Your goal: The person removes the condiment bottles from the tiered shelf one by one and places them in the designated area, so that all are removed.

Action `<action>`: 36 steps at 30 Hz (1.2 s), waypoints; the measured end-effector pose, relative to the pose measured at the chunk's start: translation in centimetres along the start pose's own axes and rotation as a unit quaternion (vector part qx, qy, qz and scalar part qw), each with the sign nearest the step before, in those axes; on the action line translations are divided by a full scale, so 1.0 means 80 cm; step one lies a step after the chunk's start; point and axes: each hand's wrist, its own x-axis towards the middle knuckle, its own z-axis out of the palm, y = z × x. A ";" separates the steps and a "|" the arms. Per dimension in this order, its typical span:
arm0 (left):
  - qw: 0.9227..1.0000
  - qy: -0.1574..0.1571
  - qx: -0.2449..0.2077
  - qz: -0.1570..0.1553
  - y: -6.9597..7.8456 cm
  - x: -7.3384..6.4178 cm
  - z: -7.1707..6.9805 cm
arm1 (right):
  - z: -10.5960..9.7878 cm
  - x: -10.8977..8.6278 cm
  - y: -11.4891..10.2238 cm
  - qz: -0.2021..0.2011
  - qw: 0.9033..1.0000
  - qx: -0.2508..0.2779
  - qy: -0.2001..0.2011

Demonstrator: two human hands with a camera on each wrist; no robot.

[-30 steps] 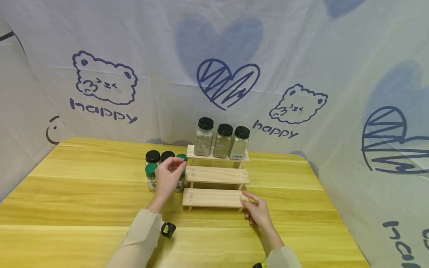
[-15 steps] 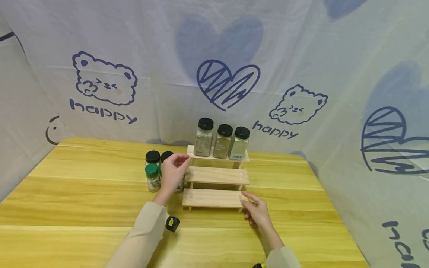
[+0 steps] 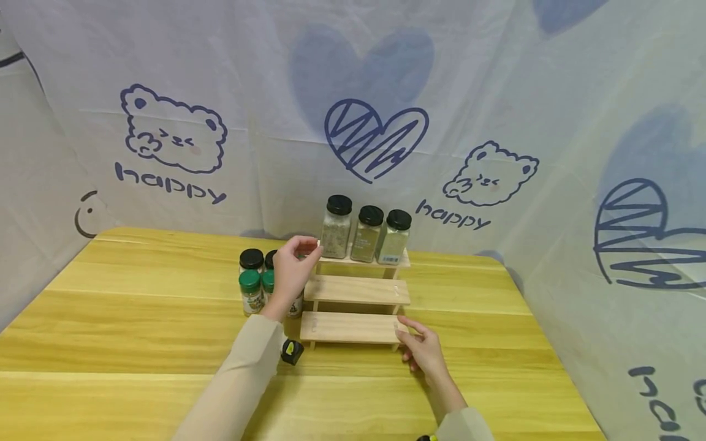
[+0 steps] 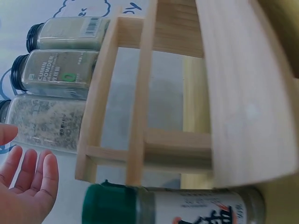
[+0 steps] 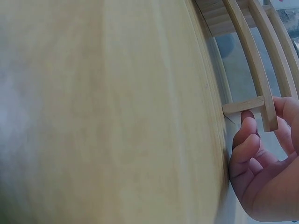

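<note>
A three-step wooden shelf rack [image 3: 350, 327] stands on the table. On its top step are three black-capped spice jars: a tall one [image 3: 335, 233] at left, a cumin powder jar [image 4: 56, 73] in the middle and a pale one [image 3: 394, 240] at right. My left hand [image 3: 291, 272] is raised beside the top step's left end, fingertips right by the tall jar. The left wrist view shows its fingers loosely bent with nothing between them. With my right hand [image 3: 426, 350] I grip the right end of the lowest step, fingers around its edge in the right wrist view.
Left of the rack, several more spice jars stand close together, among them a green-capped jar [image 3: 251, 294] in front and a black-capped jar [image 3: 251, 258] behind. My left forearm partly covers this group. A printed cloth [image 3: 265, 153] hangs behind the table [image 3: 138, 331].
My left hand has moved up and to the right, from over the jar group to beside the top step's tall jar. My right hand stays on the lowest step.
</note>
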 end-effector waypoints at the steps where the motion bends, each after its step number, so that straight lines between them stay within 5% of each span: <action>1: 1.000 0.001 -0.001 0.002 0.000 0.002 0.001 | 0.000 0.000 0.000 -0.001 1.000 -0.001 0.001; 9: 1.000 0.005 -0.022 0.015 -0.010 0.016 0.011 | 0.000 0.001 0.001 0.004 1.000 -0.002 0.003; 15: 1.000 -0.009 -0.018 -0.007 -0.006 0.026 0.013 | 0.000 0.002 0.003 0.001 1.000 0.001 0.000; 26: 0.992 -0.109 -0.034 -0.060 0.001 0.041 0.016 | -0.001 0.005 0.002 0.012 1.000 0.012 0.002; 36: 0.988 -0.138 -0.031 -0.067 0.002 0.050 0.015 | -0.001 0.003 0.002 0.005 1.000 0.013 0.004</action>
